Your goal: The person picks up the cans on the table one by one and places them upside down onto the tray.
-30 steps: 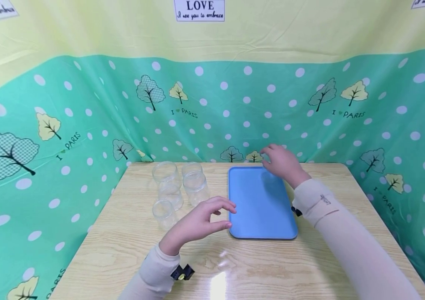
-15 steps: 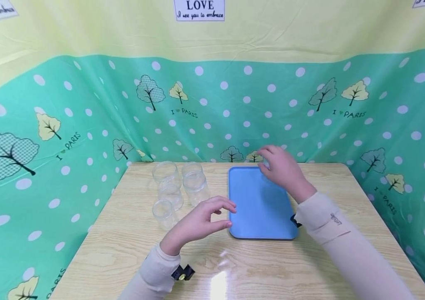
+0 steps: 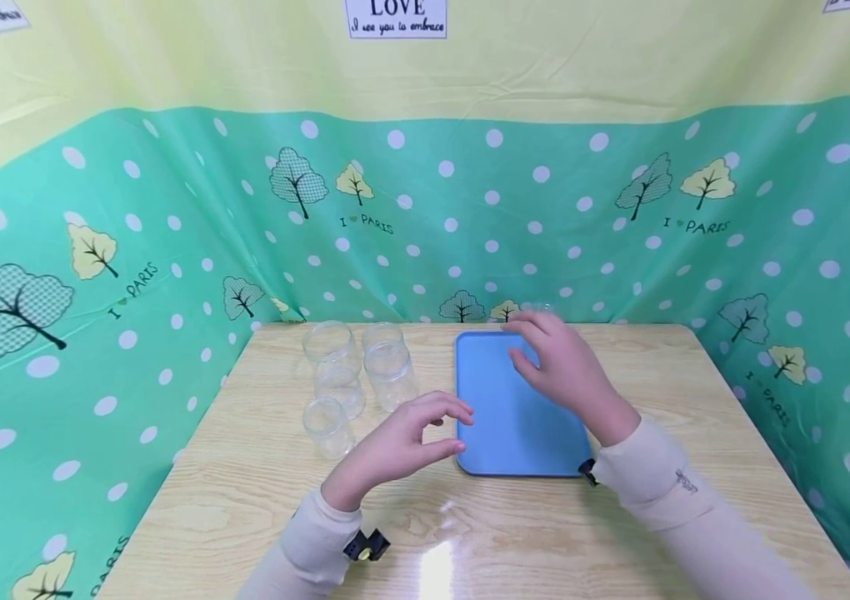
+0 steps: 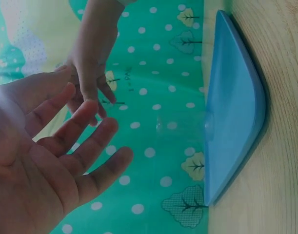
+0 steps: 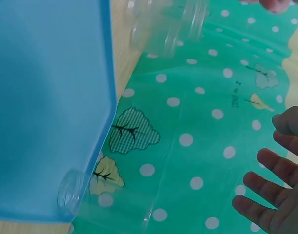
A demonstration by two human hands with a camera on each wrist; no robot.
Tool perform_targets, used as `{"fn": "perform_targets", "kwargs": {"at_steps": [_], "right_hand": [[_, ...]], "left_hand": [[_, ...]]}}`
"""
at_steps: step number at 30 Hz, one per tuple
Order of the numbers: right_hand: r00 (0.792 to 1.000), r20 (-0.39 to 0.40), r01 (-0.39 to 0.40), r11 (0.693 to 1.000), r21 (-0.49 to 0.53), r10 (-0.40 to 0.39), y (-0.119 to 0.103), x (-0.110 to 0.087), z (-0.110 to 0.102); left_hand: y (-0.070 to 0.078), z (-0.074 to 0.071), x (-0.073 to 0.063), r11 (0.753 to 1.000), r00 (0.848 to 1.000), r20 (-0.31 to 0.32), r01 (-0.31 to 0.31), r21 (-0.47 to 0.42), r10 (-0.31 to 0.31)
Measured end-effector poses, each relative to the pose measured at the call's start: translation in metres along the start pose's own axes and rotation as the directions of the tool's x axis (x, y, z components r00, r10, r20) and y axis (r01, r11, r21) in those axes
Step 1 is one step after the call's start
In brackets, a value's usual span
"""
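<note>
A blue tray (image 3: 518, 425) lies on the wooden table. Upright in its far right corner stands a clear jar (image 5: 109, 200), mostly hidden behind my right hand in the head view; the left wrist view shows the same clear jar (image 4: 183, 126) faintly. Above the tray's far half, my right hand (image 3: 563, 362) is held with loosely bent fingers and nothing in its grasp. My left hand (image 3: 402, 442) hovers by the tray's left edge, thumb and fingers spread apart around air. Left of the tray stand several clear jars, the nearest jar (image 3: 329, 429) close behind my left wrist.
Among the group are a wide jar (image 3: 329, 342) at the back and a smaller jar (image 3: 392, 379) nearer the tray. A green and yellow printed curtain (image 3: 425, 208) encloses the table's back and sides. Bare wooden table (image 3: 515, 533) shows in front.
My right hand has drawn back from the tray's far right corner, nearer to me and lower in view. The left hand keeps its place, and the tray and jars stay put.
</note>
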State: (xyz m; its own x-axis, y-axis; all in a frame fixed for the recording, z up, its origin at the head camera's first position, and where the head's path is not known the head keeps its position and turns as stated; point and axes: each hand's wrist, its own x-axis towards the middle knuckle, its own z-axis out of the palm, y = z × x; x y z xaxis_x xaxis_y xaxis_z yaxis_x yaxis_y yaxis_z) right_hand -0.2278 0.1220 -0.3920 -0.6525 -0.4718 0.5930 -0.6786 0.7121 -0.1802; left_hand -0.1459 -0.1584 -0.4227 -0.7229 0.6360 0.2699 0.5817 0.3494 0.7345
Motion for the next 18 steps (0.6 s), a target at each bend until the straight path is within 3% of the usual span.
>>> {"fn": "perform_targets", "kwargs": {"at_steps": [8, 18], "right_hand": [[0.997, -0.057, 0.061, 0.996, 0.063, -0.057, -0.016, -0.022, -0.005], [0.996, -0.083, 0.017, 0.996, 0.086, -0.01, -0.02, -0.05, -0.019]], "left_hand": [[0.0, 0.0, 0.001, 1.0, 1.0, 0.002, -0.013, 0.007, 0.013], [0.003, 0.0, 0.0, 0.999, 1.0, 0.004, -0.025, 0.024, 0.025]]}}
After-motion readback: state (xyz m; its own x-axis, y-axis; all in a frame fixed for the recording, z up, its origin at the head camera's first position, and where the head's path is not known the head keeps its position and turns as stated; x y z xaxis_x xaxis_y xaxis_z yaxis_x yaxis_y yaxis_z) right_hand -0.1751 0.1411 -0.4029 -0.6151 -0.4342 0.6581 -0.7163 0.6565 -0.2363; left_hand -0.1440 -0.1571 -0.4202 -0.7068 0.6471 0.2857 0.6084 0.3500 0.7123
